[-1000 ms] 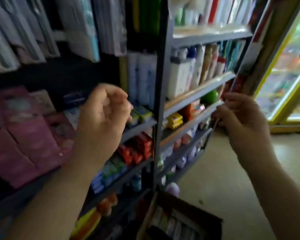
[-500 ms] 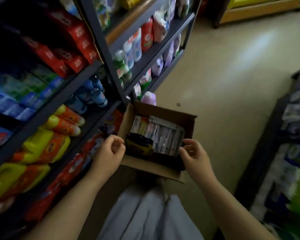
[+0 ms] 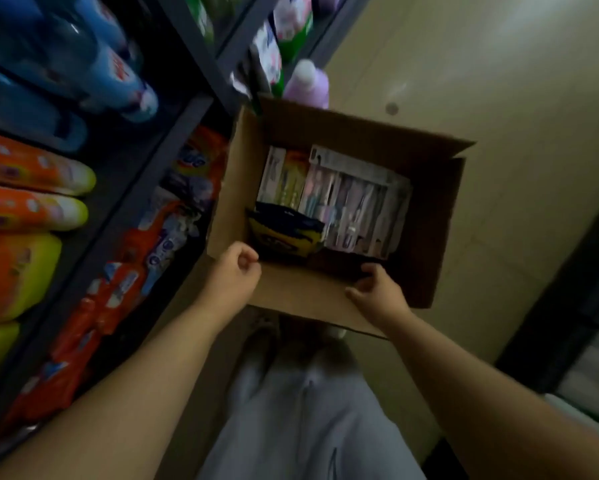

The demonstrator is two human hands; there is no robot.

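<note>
Down nearest me are my grey trousers (image 3: 305,410), with both bare forearms reaching out over them. My left hand (image 3: 234,271) sits at the near left corner of the cardboard box (image 3: 429,220), its fingers curled tightly into the palm. It rests against the rim there, but I cannot tell whether it has hold of the card or is simply bunched beside it. My right hand (image 3: 377,292) grips the near wall of the box, with the thumb laid on the outside flap and the fingers hooked over the edge into the inside.

The box stands open on the floor (image 3: 498,98) just ahead of my knees, right against the foot of the shelf rack (image 3: 194,109) on my left. Inside, a dark packet with yellow print (image 3: 286,232) lies at the near left, and flat toothbrush packs (image 3: 353,206) stand in a row behind and beside it.

On the rack, orange detergent pouches (image 3: 118,289) fill the lowest level, orange and yellow bottles (image 3: 31,209) lie above them, and blue bottles (image 3: 100,64) higher up. Beyond the box's far edge, a lilac bottle (image 3: 308,84) stands at the rack's end.
</note>
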